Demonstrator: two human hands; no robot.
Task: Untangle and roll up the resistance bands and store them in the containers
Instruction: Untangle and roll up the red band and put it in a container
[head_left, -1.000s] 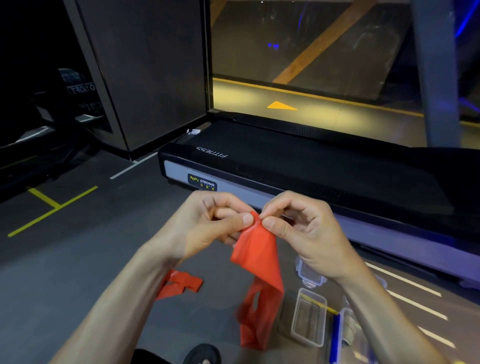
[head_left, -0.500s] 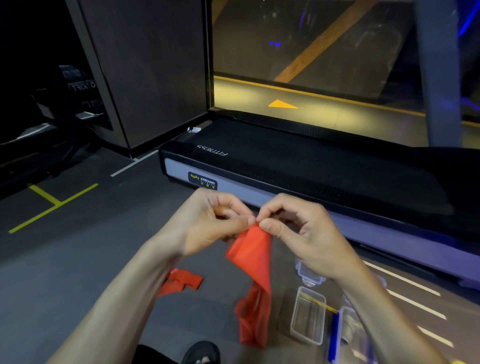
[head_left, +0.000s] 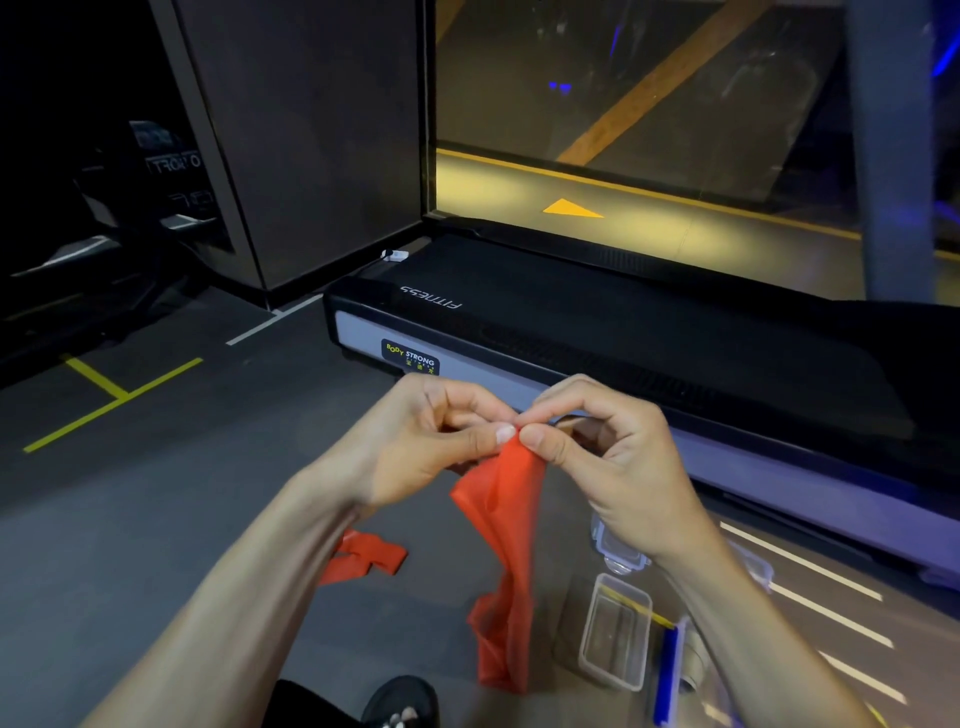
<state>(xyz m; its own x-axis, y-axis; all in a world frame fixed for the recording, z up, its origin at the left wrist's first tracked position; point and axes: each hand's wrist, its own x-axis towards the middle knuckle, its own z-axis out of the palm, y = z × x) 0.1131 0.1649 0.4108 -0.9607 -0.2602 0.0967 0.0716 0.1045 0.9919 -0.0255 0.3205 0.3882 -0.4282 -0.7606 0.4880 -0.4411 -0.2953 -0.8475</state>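
Both hands meet in mid-air above the floor (head_left: 156, 519): the left hand (head_left: 431, 441) and right hand (head_left: 597, 457) each pinch the top edge of a red resistance band (head_left: 511, 545) between thumb and curled fingers, and it hangs down twisted. A second red band (head_left: 366, 556) lies on the floor near a clear plastic container (head_left: 615, 631), in front of a treadmill (head_left: 623, 332).

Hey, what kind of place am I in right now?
Most likely a gym: a treadmill labelled Body Strong Fitness sits just ahead, yellow lines mark the dark floor, and both hands pinch a red resistance band.
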